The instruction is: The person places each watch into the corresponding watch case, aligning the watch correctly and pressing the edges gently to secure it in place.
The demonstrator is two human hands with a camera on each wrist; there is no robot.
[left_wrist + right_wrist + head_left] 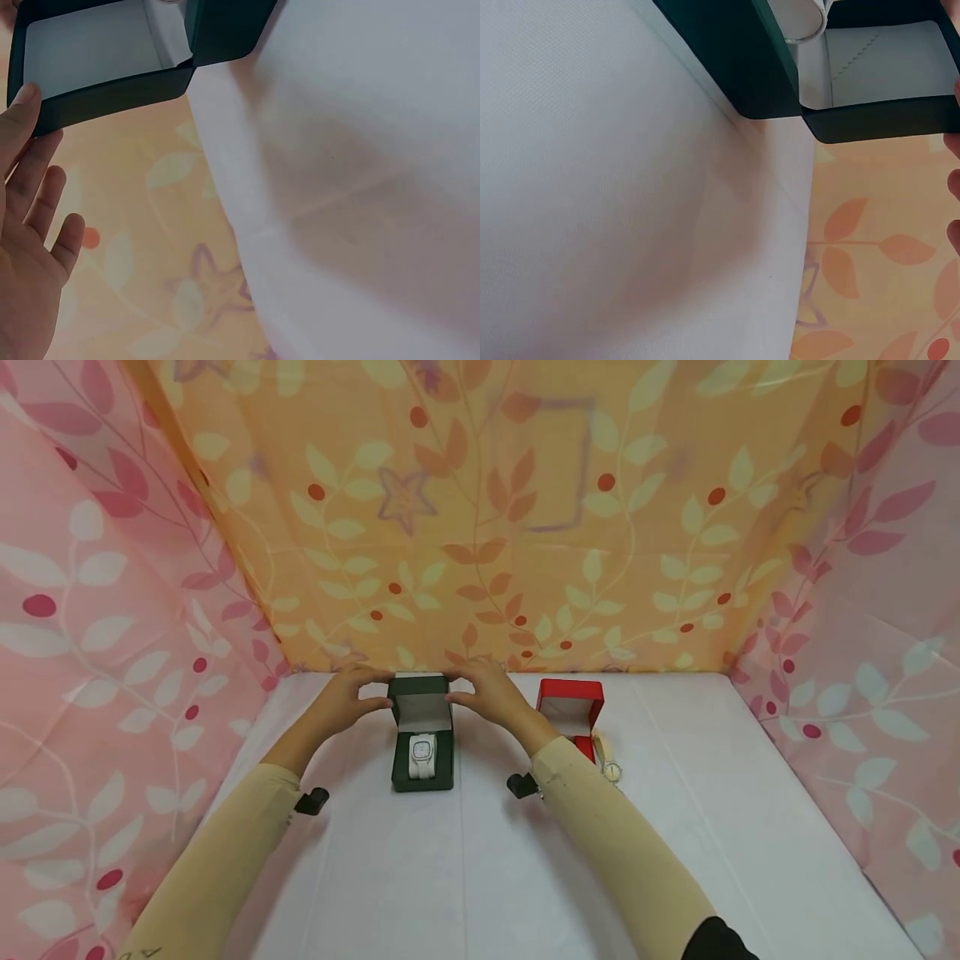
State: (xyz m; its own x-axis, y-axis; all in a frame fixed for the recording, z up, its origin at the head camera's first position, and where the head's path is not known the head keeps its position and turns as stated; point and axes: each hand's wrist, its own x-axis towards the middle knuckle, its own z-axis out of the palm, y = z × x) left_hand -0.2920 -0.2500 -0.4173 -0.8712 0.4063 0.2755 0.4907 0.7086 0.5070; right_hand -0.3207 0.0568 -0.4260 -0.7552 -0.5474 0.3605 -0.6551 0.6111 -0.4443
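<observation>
A dark green watch box (pixel 423 763) stands on the white table with its lid (pixel 420 692) raised. Inside it, a white watch (pixel 422 753) sits upright, its face toward me. My left hand (pixel 343 697) pinches the lid's left corner between thumb and fingers; the left wrist view shows the thumb (pixel 27 101) on the lid's rim. On the opposite corner, my right hand (pixel 489 693) pinches the lid too. Only fingertips (pixel 954 184) of that hand show in the right wrist view, beside the lid's pale lining (pixel 892 64).
To the right stands an open red box (pixel 572 692), partly behind my right forearm. A gold-coloured watch (pixel 611 770) lies against its right side. Patterned cloth walls (pixel 480 568) enclose the white tabletop (pixel 390 877) at the back and both sides.
</observation>
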